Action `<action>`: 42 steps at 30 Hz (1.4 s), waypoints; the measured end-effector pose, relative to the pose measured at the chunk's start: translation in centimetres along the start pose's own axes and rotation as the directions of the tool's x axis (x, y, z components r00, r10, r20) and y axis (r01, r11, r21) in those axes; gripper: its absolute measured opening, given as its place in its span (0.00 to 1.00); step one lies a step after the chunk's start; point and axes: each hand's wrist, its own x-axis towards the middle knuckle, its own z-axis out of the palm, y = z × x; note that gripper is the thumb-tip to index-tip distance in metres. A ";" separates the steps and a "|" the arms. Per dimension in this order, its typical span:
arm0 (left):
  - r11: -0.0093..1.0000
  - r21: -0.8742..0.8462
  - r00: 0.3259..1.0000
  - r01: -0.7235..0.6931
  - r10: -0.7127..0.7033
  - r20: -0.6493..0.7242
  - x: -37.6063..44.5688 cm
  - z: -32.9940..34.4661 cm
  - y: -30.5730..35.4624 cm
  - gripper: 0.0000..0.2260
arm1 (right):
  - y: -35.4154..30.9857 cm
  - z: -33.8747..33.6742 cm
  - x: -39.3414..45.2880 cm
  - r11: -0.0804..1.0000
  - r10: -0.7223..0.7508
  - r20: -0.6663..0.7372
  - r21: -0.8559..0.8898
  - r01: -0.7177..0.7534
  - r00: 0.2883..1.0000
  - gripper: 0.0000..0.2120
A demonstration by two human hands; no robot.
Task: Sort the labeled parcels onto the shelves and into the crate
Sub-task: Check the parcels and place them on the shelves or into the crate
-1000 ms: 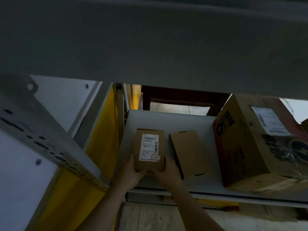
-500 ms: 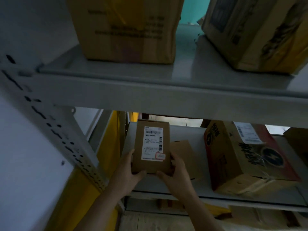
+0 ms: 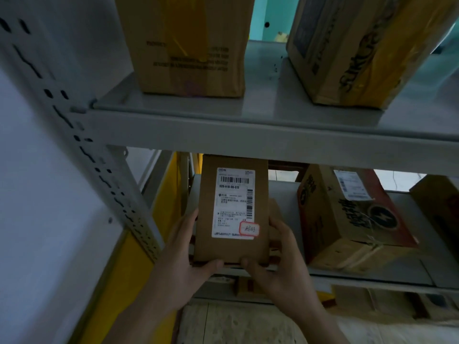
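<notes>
Below the upper shelf [image 3: 273, 142], the small labeled parcel [image 3: 231, 209] sits upright in front of the lower shelf [image 3: 372, 276], raised from where it lay flat. It looks light and stiff, best held by its edges; left hand [image 3: 183, 259] and right hand [image 3: 280, 264] clasp its bottom corners.

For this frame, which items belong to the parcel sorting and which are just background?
In the job:
small labeled parcel, held by left hand and right hand
upper shelf
lower shelf
shelved boxes

Background:
perforated shelf upright
yellow panel
floor
</notes>
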 end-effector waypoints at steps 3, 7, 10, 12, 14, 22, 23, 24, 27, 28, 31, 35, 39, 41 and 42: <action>1.000 0.009 1.000 -0.015 0.015 -0.003 -0.7 0.0 0.4 0.47 | -0.2 -0.3 -0.6 0.999 -0.002 0.014 -0.044 0.002 1.000 0.44; 0.999 0.040 1.000 -0.021 0.021 -0.017 -1.0 0.1 0.7 0.48 | -0.5 -0.5 -0.8 0.997 -0.008 0.012 -0.074 0.009 1.000 0.46; 0.999 0.039 0.999 -0.010 0.012 -0.030 -1.1 0.1 0.7 0.48 | -0.7 -0.5 -0.8 0.996 -0.016 0.009 -0.089 0.017 1.000 0.45; 0.999 0.042 1.000 -0.007 0.008 -0.030 -1.1 0.1 0.8 0.48 | -0.8 -0.5 -0.7 0.994 -0.024 0.002 -0.104 0.024 1.000 0.45; 0.999 0.051 1.000 -0.003 0.004 -0.030 -1.2 0.1 0.9 0.48 | -0.8 -0.5 -0.7 0.994 -0.031 -0.005 -0.108 0.030 1.000 0.45; 0.997 0.078 1.000 -0.010 0.009 0.014 -1.7 0.2 1.6 0.48 | -1.0 -1.0 -2.1 0.996 -0.049 -0.055 -0.080 0.044 0.997 0.41; 0.998 0.068 0.999 -0.008 0.005 0.036 -1.9 0.4 1.8 0.48 | -0.9 -1.2 -2.5 0.996 -0.046 -0.068 -0.077 0.040 0.997 0.40; 0.998 0.062 0.999 -0.005 0.002 0.054 -2.1 0.7 2.0 0.48 | -0.9 -1.5 -3.0 0.997 -0.040 -0.080 -0.070 0.034 0.996 0.39; 0.996 0.084 0.993 -0.010 0.001 0.114 -2.6 2.1 3.4 0.49 | -0.6 -3.1 -5.1 0.999 -0.015 -0.145 -0.047 0.008 0.989 0.39; 0.996 0.080 0.991 -0.024 0.013 0.135 -2.7 2.7 4.1 0.49 | -0.5 -3.9 -5.9 0.999 -0.009 -0.175 -0.048 0.000 0.984 0.40; 0.997 0.041 0.974 -0.063 0.052 0.220 -3.1 5.1 6.4 0.49 | -0.1 -6.7 -8.6 0.998 0.030 -0.252 -0.039 -0.042 0.967 0.40; 0.987 0.025 0.931 -0.156 0.138 0.338 -3.8 10.1 11.2 0.50 | 0.5 -12.2 -13.6 0.997 0.063 -0.393 -0.024 -0.079 0.918 0.40; 0.963 -0.075 0.855 -0.257 0.263 0.446 -5.4 16.1 16.4 0.48 | 1.6 -18.1 -19.5 0.995 0.071 -0.509 -0.022 -0.096 0.858 0.43; 0.939 -0.093 0.812 -0.330 0.333 0.480 -6.9 19.8 19.7 0.48 | 2.4 -21.6 -22.9 0.993 0.094 -0.572 -0.005 -0.118 0.815 0.41; 0.930 -0.089 0.798 -0.356 0.353 0.489 -7.6 21.6 21.3 0.48 | 2.9 -23.3 -24.5 0.993 0.097 -0.600 0.006 -0.117 0.794 0.41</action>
